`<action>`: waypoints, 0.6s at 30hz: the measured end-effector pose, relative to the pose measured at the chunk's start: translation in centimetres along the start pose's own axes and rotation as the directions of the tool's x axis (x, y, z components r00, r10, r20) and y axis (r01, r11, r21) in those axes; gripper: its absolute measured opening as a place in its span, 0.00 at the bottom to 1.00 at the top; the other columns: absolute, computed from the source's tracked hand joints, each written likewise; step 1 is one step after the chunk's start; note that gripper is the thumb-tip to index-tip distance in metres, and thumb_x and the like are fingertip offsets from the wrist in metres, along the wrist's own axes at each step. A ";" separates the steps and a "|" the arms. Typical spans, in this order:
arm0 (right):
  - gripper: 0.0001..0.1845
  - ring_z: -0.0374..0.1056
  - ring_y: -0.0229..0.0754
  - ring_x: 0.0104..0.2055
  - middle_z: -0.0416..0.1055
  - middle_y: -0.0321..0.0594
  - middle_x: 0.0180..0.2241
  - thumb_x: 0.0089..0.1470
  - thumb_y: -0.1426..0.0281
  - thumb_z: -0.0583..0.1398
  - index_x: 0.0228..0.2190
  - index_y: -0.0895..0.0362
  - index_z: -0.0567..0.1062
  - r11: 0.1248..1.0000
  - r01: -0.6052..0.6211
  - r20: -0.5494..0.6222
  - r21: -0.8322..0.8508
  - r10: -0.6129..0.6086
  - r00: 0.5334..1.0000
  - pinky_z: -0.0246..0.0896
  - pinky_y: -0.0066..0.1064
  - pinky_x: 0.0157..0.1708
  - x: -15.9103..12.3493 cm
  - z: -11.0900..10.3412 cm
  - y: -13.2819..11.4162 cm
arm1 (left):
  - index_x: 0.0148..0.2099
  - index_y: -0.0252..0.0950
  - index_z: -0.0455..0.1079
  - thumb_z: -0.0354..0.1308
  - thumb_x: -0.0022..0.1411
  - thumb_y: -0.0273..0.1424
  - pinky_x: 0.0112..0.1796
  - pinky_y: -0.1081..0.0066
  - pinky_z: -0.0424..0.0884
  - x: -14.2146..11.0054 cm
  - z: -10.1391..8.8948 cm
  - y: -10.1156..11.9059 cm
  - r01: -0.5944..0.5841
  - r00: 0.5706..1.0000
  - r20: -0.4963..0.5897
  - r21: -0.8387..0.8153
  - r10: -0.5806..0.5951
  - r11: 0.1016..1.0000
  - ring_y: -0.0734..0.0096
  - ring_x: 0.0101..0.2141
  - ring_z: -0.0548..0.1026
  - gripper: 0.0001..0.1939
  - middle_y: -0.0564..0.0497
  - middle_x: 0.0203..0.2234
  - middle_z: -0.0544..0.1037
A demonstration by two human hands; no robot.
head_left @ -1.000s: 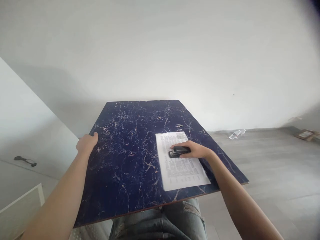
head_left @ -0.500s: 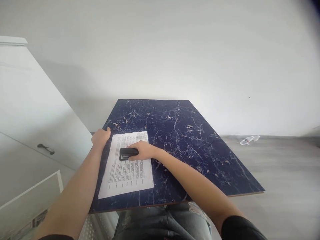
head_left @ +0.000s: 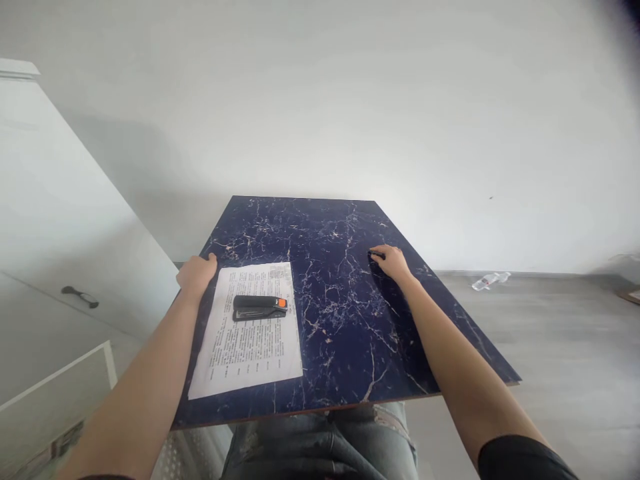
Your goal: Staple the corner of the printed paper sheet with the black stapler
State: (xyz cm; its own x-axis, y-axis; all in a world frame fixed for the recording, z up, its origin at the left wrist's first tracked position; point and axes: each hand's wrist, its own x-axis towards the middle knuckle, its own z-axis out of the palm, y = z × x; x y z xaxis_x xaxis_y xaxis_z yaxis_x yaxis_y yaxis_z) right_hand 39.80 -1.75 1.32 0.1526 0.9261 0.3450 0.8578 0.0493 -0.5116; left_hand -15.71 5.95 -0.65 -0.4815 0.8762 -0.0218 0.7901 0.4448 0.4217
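A black stapler [head_left: 260, 307] with an orange patch at its right end lies on a printed sheet of paper [head_left: 245, 353], on the left side of the blue marbled tabletop [head_left: 340, 347]. At the table's left edge, my left hand [head_left: 197, 275] is closed around the rim, thumb on top. Farther back on the right, my right hand [head_left: 391, 261] pinches a small dark strip [head_left: 375, 254] that looks like a strip of staples. The fingers cover part of it.
A white cabinet [head_left: 65, 220] with a dark handle [head_left: 80, 297] stands at the left. Behind the table is a white wall [head_left: 320, 100]. A clear plastic bottle [head_left: 491, 281] lies on the grey floor [head_left: 565, 333] at the right.
The paper and stapler went from the right to the left side of the table under my right hand. That hand then let go of the stapler and moved right to the small strip.
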 end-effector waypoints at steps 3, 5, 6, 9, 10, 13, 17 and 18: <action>0.11 0.78 0.55 0.46 0.83 0.50 0.40 0.50 0.79 0.62 0.31 0.58 0.85 1.000 -0.004 0.017 0.018 0.004 1.000 0.68 0.49 0.58 0.2 1.2 0.7 | 0.54 0.22 0.76 0.50 0.68 0.48 0.52 0.45 0.72 0.0 0.2 0.0 0.044 0.999 -0.002 0.059 -0.044 0.997 0.31 0.53 0.78 0.33 0.22 0.50 0.79; 0.13 0.79 0.53 0.42 0.83 0.50 0.37 0.50 0.79 0.62 0.34 0.59 0.86 0.999 0.008 0.026 0.053 -0.009 1.000 0.70 0.47 0.55 0.9 3.1 -1.1 | 0.55 0.23 0.76 0.49 0.69 0.48 0.52 0.47 0.72 0.0 0.4 -0.1 0.037 0.999 -0.008 0.063 -0.036 0.997 0.33 0.53 0.78 0.32 0.23 0.51 0.80; 0.14 0.80 0.52 0.41 0.83 0.49 0.37 0.51 0.79 0.62 0.37 0.60 0.86 0.997 0.023 0.036 0.078 -0.026 0.999 0.71 0.46 0.54 1.5 4.3 -2.7 | 0.56 0.24 0.76 0.49 0.69 0.48 0.52 0.47 0.72 0.1 0.4 -0.2 0.035 0.999 -0.009 0.066 -0.034 0.997 0.34 0.53 0.78 0.32 0.24 0.51 0.80; 0.18 0.80 0.45 0.40 0.83 0.44 0.38 0.54 0.77 0.64 0.47 0.59 0.83 0.978 0.112 0.088 0.178 -0.129 0.988 0.73 0.39 0.52 3.2 8.6 -9.6 | 0.57 0.22 0.75 0.48 0.70 0.49 0.52 0.48 0.72 0.1 0.5 -0.3 0.028 1.000 -0.011 0.069 -0.027 0.997 0.34 0.53 0.78 0.34 0.23 0.52 0.79; 0.19 0.80 0.43 0.40 0.84 0.42 0.39 0.55 0.77 0.64 0.48 0.59 0.82 0.966 0.150 0.114 0.213 -0.177 0.978 0.73 0.37 0.52 3.7 10.2 -12.4 | 0.57 0.22 0.75 0.47 0.71 0.49 0.51 0.48 0.72 0.1 0.4 -0.3 0.027 1.000 -0.010 0.069 -0.027 0.997 0.34 0.53 0.78 0.34 0.23 0.52 0.79; 0.17 0.79 0.38 0.40 0.84 0.35 0.39 0.55 0.77 0.66 0.47 0.56 0.82 0.917 0.255 0.216 0.308 -0.328 0.920 0.73 0.32 0.52 4.9 14.8 -20.1 | 0.57 0.22 0.75 0.47 0.71 0.49 0.51 0.48 0.72 0.0 0.4 -0.4 0.023 1.000 -0.008 0.068 -0.023 0.997 0.34 0.53 0.78 0.34 0.22 0.53 0.78; 0.15 0.79 0.39 0.41 0.83 0.32 0.37 0.54 0.80 0.68 0.42 0.52 0.83 0.887 0.297 0.310 0.355 -0.411 0.857 0.73 0.33 0.53 5.3 19.3 -26.3 | 0.56 0.23 0.75 0.47 0.71 0.48 0.51 0.48 0.72 -0.1 0.4 -0.4 0.017 1.000 -0.007 0.068 -0.016 0.998 0.34 0.54 0.78 0.33 0.23 0.53 0.78; 0.14 0.79 0.40 0.42 0.83 0.33 0.36 0.54 0.80 0.68 0.41 0.52 0.83 0.887 0.294 0.326 0.355 -0.412 0.851 0.72 0.34 0.53 5.3 20.0 -27.0 | 0.56 0.22 0.75 0.47 0.71 0.48 0.51 0.48 0.72 -0.1 0.4 -0.4 0.015 1.000 -0.009 0.068 -0.015 0.998 0.35 0.54 0.78 0.33 0.22 0.53 0.78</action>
State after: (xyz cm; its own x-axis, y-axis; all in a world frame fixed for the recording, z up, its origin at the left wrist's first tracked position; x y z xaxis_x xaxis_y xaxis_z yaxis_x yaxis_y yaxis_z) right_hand 7.66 9.28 1.19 -0.3840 0.8894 0.2480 0.6320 0.4490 -0.6316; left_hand -15.82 5.79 -1.18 -0.4965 0.8678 -0.0202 0.8064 0.4698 0.3590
